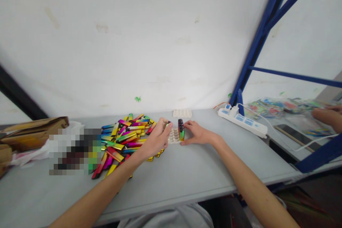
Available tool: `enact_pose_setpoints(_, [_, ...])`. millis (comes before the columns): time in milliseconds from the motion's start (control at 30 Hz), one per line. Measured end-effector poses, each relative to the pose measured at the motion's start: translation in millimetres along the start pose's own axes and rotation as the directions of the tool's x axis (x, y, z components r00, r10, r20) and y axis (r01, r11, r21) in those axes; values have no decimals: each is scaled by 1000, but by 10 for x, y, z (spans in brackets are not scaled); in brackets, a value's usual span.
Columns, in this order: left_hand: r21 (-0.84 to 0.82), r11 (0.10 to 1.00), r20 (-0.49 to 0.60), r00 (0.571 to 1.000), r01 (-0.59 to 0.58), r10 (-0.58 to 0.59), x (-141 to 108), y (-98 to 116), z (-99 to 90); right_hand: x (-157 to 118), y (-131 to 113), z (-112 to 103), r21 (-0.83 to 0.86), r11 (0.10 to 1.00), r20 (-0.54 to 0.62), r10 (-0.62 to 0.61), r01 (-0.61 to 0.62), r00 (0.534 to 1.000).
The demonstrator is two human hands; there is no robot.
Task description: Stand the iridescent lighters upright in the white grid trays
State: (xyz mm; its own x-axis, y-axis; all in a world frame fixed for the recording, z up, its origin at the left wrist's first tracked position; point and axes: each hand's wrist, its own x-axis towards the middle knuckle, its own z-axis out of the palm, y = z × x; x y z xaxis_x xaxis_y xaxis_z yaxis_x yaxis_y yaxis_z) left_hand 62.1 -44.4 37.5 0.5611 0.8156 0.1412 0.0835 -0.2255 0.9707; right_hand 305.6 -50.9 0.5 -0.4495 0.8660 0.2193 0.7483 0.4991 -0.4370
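Observation:
My left hand (160, 135) is closed on a lighter, of which only a bit of the top shows between the fingertips, over the left side of a white tray (175, 140) with rows of round sockets. A row of upright lighters (181, 134) with black tops and shiny multicoloured bodies stands along the tray's right side. My right hand (197, 133) holds the tray at its right end, thumb at the near corner and fingers toward the far one. Left of the tray spreads a loose pile of lighters (128, 137), partly behind my left forearm.
A second white tray (182, 113) lies near the wall. At right are a white power strip (243, 121), a blue metal frame (249, 60), a phone (296, 137) and another person's hand (328, 117). A cardboard box (40, 131) and a white plastic bag (71, 131) are at left.

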Motion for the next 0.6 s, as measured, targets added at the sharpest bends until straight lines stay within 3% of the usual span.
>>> enact_pose_setpoints(167, [298,927,-34,967,-230,251,130,220,-94,1,15,1,7,1000,2,-8,8,1000])
enact_pose_setpoints(333, [230,950,92,976,-212,196,389,289,-217,5,40,7,-14,1000,-6,-21,21,1000])
enact_pose_setpoints(467, [172,970,135,980,-169,147,554,116,-206,7,47,11,-32,999,7,-21,22,1000])
enact_pose_setpoints(600, [263,945,124,978,-196,168,601,-34,-194,5,51,16,-40,999,10,-14,15,1000])
